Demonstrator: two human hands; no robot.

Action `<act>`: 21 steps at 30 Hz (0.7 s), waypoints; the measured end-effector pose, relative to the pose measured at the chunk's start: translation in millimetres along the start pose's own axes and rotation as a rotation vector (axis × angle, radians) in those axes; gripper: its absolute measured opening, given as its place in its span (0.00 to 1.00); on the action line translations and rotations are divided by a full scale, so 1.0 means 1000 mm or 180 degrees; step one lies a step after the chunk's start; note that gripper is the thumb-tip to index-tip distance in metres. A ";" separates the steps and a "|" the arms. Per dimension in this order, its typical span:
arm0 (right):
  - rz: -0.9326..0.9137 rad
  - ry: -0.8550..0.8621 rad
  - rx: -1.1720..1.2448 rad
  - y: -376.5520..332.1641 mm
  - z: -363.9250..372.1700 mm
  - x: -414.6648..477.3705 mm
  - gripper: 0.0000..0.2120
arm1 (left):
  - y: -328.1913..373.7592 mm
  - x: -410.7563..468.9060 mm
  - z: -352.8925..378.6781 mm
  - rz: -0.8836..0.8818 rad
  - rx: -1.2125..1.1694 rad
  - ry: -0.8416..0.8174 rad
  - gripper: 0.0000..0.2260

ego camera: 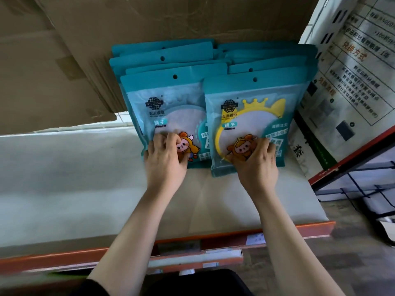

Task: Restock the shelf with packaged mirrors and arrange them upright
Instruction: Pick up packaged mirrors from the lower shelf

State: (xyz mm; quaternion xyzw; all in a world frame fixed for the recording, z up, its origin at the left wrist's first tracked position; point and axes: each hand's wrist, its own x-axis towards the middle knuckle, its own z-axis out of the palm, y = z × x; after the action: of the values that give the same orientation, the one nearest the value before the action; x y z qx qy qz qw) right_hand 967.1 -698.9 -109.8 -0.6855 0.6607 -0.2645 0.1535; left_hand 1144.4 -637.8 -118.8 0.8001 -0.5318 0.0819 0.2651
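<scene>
Two rows of teal packaged mirrors stand leaning back on the white shelf board, against flattened cardboard. The front left packet shows a pale round mirror. The front right packet shows a yellow crowned mirror frame and sits slightly forward of the left one. My left hand lies on the lower part of the left packet, fingers bent against its face, thumb at its left edge. My right hand lies on the lower part of the right packet, fingers curled on its front. Several more packets stand behind each.
Flattened brown cardboard leans at the back and left. A printed poster on a white perforated panel closes the right side. The orange shelf beam runs along the front edge. Wire racks stand on the floor at right.
</scene>
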 end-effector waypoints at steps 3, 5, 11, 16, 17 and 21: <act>-0.0085 -0.0245 0.0080 0.006 -0.001 -0.007 0.29 | -0.001 -0.009 -0.006 -0.0181 -0.0197 -0.0325 0.15; -0.0221 -0.0619 0.0043 0.011 -0.002 -0.013 0.24 | -0.003 -0.017 -0.010 -0.0313 -0.0183 -0.0549 0.13; -0.0761 -0.0908 0.0257 0.010 -0.013 -0.033 0.16 | -0.005 -0.046 -0.033 -0.0479 -0.0137 -0.0868 0.19; -0.1022 -0.1243 0.0068 -0.008 -0.007 -0.067 0.20 | -0.020 -0.070 -0.057 -0.0668 -0.0088 -0.0918 0.22; -0.1026 -0.1285 -0.0031 -0.012 -0.006 -0.071 0.22 | -0.024 -0.074 -0.061 -0.0713 -0.0088 -0.0892 0.22; -0.1190 -0.1497 -0.0185 -0.041 0.001 -0.085 0.25 | -0.046 -0.090 -0.085 -0.0925 -0.0226 -0.0823 0.21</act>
State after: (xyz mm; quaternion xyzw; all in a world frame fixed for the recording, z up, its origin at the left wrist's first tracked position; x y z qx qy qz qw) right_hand 1003.0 -612.3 -100.9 -0.8418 0.4767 -0.1032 0.2312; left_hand 1160.1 -507.9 -99.7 0.8625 -0.4429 -0.0795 0.2317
